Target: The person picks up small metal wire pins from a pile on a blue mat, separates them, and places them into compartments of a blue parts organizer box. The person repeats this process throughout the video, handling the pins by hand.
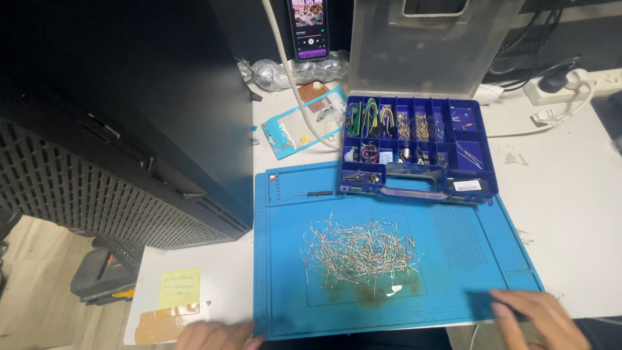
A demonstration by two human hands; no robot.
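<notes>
- We are seeing bright, even overhead light falling on the blue mat [453, 259] and the white counter [570, 214].
- We are losing the dark cabinet [129, 97] at left to deep shadow.
- Both hands, left hand [210, 336] and right hand [538, 317], are showing motion blur.
- Edges are bending slightly.

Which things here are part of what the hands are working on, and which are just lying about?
In hand:
left hand and right hand, both at the blue mat's near edge
pile of wire-legged components
open blue parts organizer

Lying about:
phone
yellow sticky note
power strip
small screwdriver
</notes>
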